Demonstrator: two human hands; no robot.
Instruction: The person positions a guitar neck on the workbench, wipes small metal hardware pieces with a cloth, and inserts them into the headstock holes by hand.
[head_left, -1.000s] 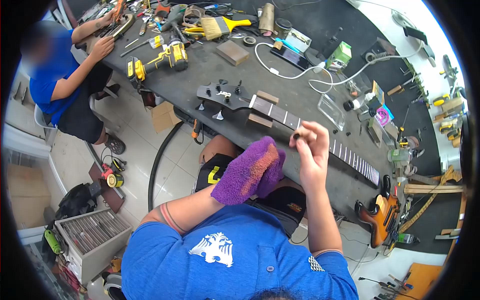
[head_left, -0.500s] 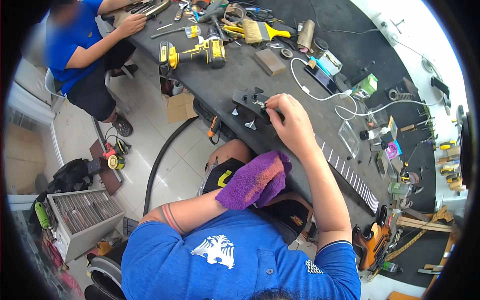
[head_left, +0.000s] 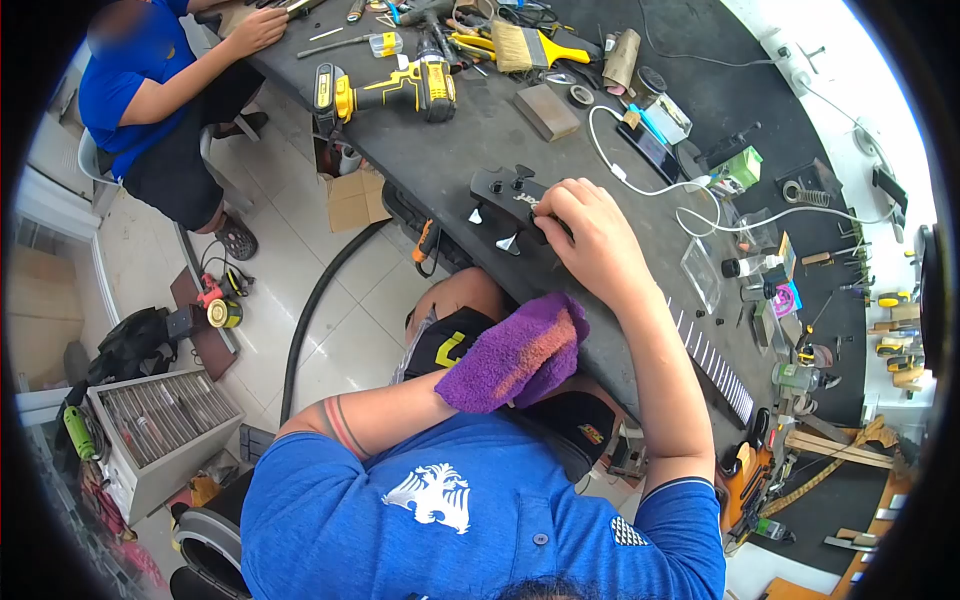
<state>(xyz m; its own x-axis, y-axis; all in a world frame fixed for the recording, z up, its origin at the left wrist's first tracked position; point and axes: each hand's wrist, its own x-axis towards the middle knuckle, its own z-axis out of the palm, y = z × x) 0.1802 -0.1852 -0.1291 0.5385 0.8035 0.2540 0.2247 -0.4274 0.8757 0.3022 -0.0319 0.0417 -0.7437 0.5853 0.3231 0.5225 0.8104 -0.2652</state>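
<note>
A black guitar headstock [head_left: 503,196] lies near the bench's front edge, with dark tuning posts [head_left: 521,178] on top and silver tuner buttons [head_left: 508,245] along its near side. My right hand [head_left: 590,230] is on the headstock, its thumb and fingertips drawn together at the inner end. Whatever small part lies between them is hidden. The neck's fretboard [head_left: 712,366] runs away to the right beneath my forearm. A purple terry cloth [head_left: 515,353] with an orange patch covers my left hand over my lap, hiding all its fingers.
A yellow cordless drill [head_left: 390,92], a brush [head_left: 530,47] and a grey block [head_left: 546,112] sit farther along the bench. White cable [head_left: 640,187] winds past a phone [head_left: 650,152]. An orange-brown guitar body [head_left: 745,485] is at the right. Another person [head_left: 140,90] sits at upper left.
The view has shifted slightly. My right hand stays at the headstock, its fingers rolled a little, and more of the headstock's lettering shows. The cloth-covered left hand has hardly moved.
</note>
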